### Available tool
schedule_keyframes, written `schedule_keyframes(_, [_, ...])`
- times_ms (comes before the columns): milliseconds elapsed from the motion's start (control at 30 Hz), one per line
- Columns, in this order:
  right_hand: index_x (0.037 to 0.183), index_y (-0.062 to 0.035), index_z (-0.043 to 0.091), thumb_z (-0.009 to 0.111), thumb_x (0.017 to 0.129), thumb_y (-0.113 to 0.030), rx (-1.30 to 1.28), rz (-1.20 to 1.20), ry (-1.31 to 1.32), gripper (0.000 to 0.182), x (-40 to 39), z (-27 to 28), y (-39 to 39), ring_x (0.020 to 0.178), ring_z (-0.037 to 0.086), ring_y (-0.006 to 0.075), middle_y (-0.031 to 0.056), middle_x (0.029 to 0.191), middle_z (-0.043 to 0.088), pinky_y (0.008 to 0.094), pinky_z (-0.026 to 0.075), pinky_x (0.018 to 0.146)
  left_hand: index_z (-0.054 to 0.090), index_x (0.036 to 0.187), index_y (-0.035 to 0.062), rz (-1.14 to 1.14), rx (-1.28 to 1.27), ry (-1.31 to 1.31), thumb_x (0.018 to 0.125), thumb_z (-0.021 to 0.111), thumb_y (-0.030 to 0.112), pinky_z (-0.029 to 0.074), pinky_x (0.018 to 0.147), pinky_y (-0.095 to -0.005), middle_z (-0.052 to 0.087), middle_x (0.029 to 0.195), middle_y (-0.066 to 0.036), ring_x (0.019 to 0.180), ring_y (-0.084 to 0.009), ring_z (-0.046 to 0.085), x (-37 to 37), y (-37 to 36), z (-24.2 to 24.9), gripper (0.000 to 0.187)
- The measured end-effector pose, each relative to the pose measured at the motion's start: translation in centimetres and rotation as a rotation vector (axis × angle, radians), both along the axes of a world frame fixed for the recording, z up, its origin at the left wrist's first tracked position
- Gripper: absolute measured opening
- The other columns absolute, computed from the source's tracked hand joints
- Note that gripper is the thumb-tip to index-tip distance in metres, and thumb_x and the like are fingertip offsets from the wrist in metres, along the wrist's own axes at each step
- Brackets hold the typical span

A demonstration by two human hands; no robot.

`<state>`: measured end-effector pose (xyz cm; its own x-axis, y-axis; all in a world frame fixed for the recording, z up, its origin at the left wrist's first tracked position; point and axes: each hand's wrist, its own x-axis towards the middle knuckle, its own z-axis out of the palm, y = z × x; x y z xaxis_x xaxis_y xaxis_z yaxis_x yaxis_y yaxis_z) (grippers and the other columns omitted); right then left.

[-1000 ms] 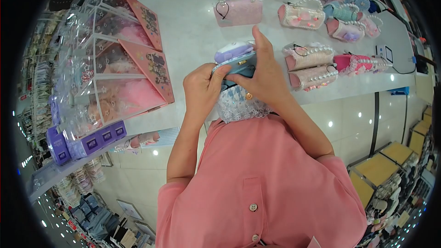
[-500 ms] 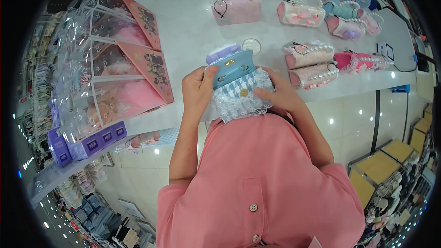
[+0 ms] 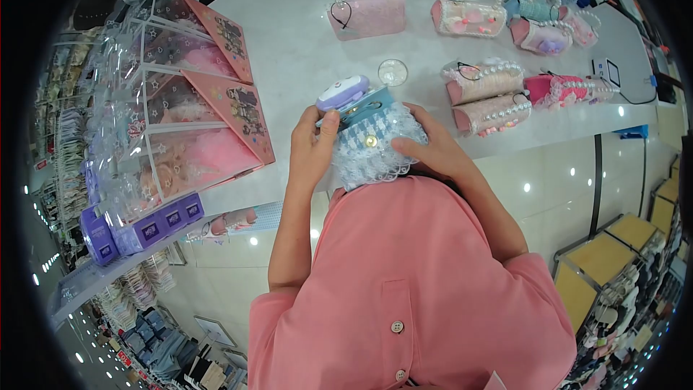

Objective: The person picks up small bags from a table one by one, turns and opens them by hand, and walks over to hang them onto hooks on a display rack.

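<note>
Between my two hands is a small blue-and-white houndstooth handbag (image 3: 368, 136) trimmed with white lace, a round gold clasp stud on its front. My left hand (image 3: 312, 137) grips its left side, thumb on the raised light blue flap (image 3: 372, 107). My right hand (image 3: 435, 146) wraps the right side, with the thumb across the lace front. Just beyond the flap lies a purple and white rounded object (image 3: 343, 92), partly covered by the bag. A clear round disc (image 3: 393, 72) rests on the table a little farther back.
Several small handbags with pearl handles, including a pink one (image 3: 369, 14) and a cream one (image 3: 469, 16), stand across the white table (image 3: 296, 50). Clear doll boxes (image 3: 195, 115) are stacked at left, beside purple boxes (image 3: 155, 230). A small device (image 3: 606, 76) lies far right.
The flap has tipped down toward the bag's front, exposing more of the purple and white object. Both hands and the bag have shifted slightly.
</note>
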<state>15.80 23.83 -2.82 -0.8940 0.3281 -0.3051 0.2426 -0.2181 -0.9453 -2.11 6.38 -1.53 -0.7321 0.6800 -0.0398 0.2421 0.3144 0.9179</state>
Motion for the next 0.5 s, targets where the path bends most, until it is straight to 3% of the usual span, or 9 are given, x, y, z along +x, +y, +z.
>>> schedule_keyframes(67, [0.148,0.0013,0.04,0.077,0.088,-0.029,0.012,0.009,0.008,0.077,0.0,-0.1,-0.1,0.128,0.05,0.0219,0.0151,0.137,0.054,0.0356,0.04,0.108,0.061,0.111,-0.0031,0.02,0.031,-0.164,0.102,0.054,0.045,0.046,0.08,-0.029,0.062,0.1,-0.011,0.093,-0.0154,0.057,0.4,-0.1,-0.1,0.049])
schedule_keyframes(267, [0.149,0.0011,0.037,0.076,0.089,-0.032,-0.006,0.025,0.009,0.078,0.1,-0.1,-0.1,0.128,0.05,0.0226,0.0149,0.139,0.052,0.0358,0.041,0.107,0.058,0.112,-0.0027,0.088,0.022,-0.303,0.103,0.051,0.048,0.042,0.088,-0.0281,0.061,0.101,-0.01,0.098,-0.0138,0.054,0.4,0.2,-0.2,0.052])
schedule_keyframes(367, [0.152,-0.0017,0.034,0.075,0.09,-0.032,-0.112,0.016,0.03,0.08,0.0,0.0,-0.3,0.128,0.05,0.0232,0.014,0.141,0.05,0.0378,0.045,0.103,0.058,0.112,-0.0012,0.11,0.067,-0.489,0.102,0.052,0.046,0.046,0.089,-0.0309,0.063,0.104,-0.011,0.098,-0.0152,0.057,-0.3,0.5,-1.4,0.049])
schedule_keyframes(500, [0.154,-0.0073,0.033,0.074,0.09,-0.032,-0.272,0.022,0.015,0.08,-0.3,0.9,-0.6,0.123,0.052,0.0224,0.0119,0.139,0.05,0.0398,0.052,0.092,0.058,0.124,-0.0003,0.13,0.137,-0.656,0.103,0.047,0.043,0.052,0.089,-0.0351,0.065,0.116,-0.013,0.101,-0.019,0.065,-0.2,1.4,-1.2,0.049])
